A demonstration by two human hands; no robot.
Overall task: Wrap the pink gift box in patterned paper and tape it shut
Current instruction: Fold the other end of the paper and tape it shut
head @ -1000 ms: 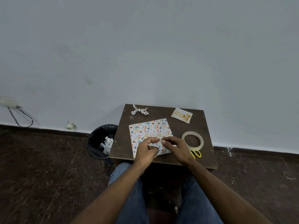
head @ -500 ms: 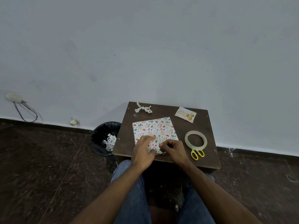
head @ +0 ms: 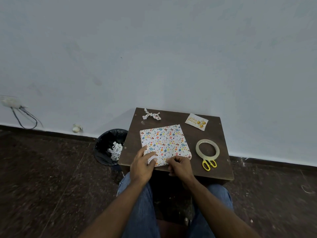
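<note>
- A small white card [head: 196,121] near the far right corner of the tabletop [head: 221,134] carries "Happy Birthday" in gold script, beside printed gold ornaments.
- The tape roll [head: 207,149] near the right edge bears faint dark print on its inner ring, too small to read.

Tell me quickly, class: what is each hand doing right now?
Left hand: open, fingers pressing flat on the wrapped box.
Right hand: fingers curled at the box's near edge; whether they pinch anything cannot be told.
</note>
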